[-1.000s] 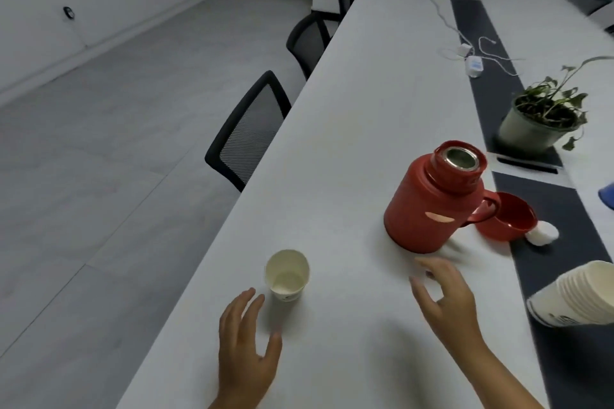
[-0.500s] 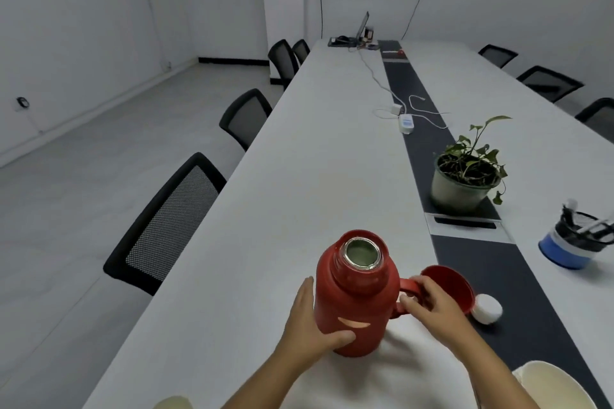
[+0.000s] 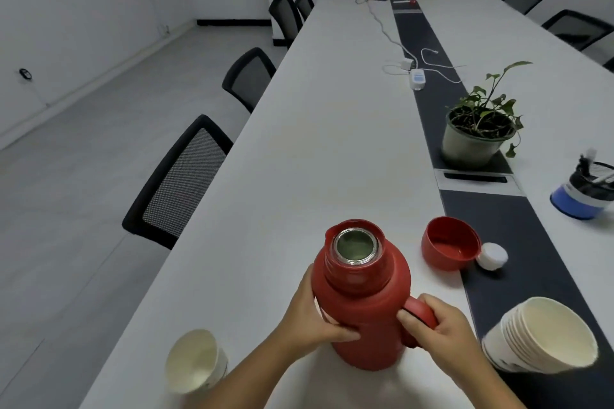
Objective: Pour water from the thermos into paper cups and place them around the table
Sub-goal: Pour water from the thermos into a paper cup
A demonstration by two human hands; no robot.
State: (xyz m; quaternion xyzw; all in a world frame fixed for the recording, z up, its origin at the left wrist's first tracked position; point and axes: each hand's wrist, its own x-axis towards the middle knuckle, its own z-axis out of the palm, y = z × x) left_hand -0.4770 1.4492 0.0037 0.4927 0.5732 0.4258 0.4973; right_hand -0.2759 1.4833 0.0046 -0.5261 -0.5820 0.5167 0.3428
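Thermos [image 3: 362,302] stands open-mouthed on the table [image 3: 299,159]: right hand [image 3: 442,332] curls round its handle, left hand [image 3: 312,319] wraps the body, probably steadying the weight before pouring. Single paper cup [image 3: 194,360] waits just left of it. Cup stack [image 3: 538,339] lies tipped at right, lid [image 3: 450,242] and stopper [image 3: 493,256] set aside behind.

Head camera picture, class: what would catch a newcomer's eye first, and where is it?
The red thermos stands open near the table's front edge, the left hand on its body and the right hand gripping its handle. Its red lid lies just behind to the right. A single paper cup sits left, a stack of paper cups right.
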